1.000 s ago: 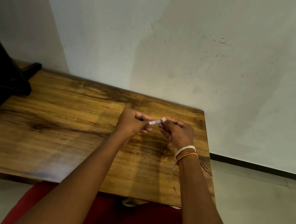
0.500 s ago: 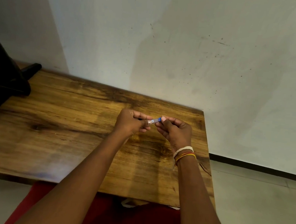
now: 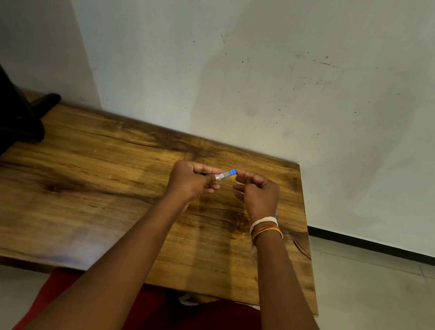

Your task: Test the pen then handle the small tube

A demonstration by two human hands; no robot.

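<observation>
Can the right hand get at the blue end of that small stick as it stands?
Probably yes. The left hand pinches the small stick by its pale end, leaving the blue end sticking out bare toward the right hand, whose fingertips sit right beside it with nothing between them.

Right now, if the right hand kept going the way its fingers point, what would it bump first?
Probably the blue tip of the small stick; the right hand fingertips sit right beside it, the left hand just beyond.
</observation>
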